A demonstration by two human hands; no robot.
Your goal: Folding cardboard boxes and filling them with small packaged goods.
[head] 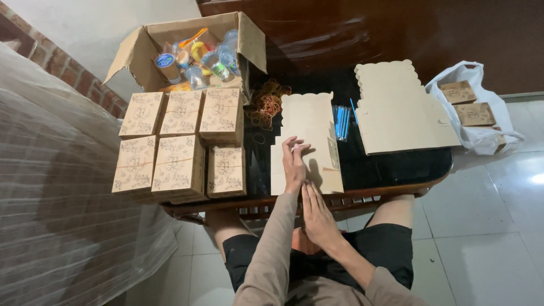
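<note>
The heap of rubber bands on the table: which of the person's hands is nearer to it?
Left. The left hand lies flat on the unfolded cardboard sheet, just below-right of the rubber bands. The right hand sits lower, at the table's near edge, farther away.

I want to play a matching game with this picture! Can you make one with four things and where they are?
Things:
1. rubber bands
2. white plastic bag
3. open carton of cups
4. flat cardboard sheet

Places:
A. far right, on the floor
B. under the left hand
C. back left of the table
D. loose pile mid-table

Pairs: 1-D, 2-A, 3-C, 4-B
</note>
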